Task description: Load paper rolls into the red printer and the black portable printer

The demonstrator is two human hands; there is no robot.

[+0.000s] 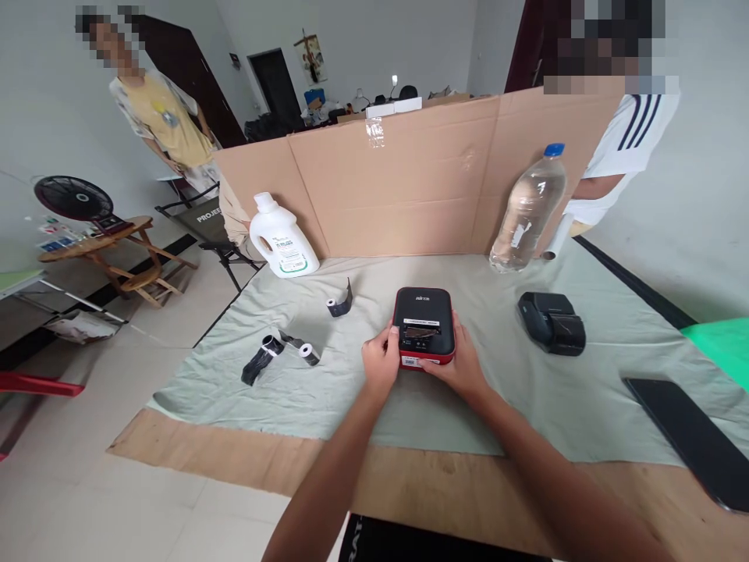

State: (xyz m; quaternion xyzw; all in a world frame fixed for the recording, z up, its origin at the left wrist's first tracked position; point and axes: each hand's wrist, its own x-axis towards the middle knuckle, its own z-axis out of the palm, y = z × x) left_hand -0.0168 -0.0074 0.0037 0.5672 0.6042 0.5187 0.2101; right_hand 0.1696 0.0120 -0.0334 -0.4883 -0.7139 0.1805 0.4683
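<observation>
A small black label printer with a red base is between my two hands, on or just over the green cloth. My left hand grips its left side, the thumb near the front edge. My right hand wraps the right side, with the thumb along the front. A strip of dark paper shows at the slot on its top. To the left lie several paper rolls: one roll with a raised tail, another roll, and a roll with a dark strip. On the right sits a second black printer.
A white jug and a clear bottle with a blue cap stand before a cardboard screen. A dark tablet-like slab lies at the right edge. Two people are beyond the table.
</observation>
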